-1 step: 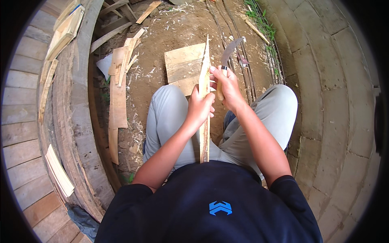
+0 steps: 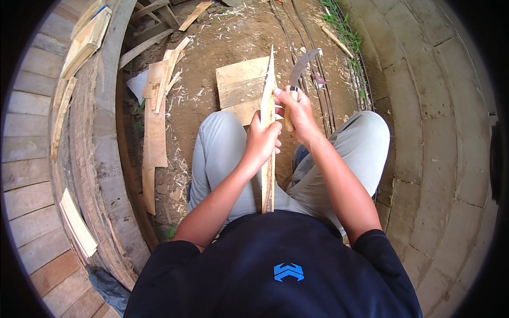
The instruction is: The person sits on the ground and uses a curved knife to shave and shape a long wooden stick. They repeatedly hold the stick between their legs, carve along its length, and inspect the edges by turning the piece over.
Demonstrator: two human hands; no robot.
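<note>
You are gripping the wood strip (image 2: pixel 268 106) in your left hand (image 2: pixel 261 144) at frame centre; your right hand (image 2: pixel 300 112) is clamping the curved knife (image 2: pixel 300 68); next, shave carefully.

No packages, labels, signs or screens are in view; the only printed mark is a small bright blue angular emblem (image 2: pixel 288 272) on the chest of the person's dark navy shirt (image 2: pixel 222 281), low and centred in the view.
</note>
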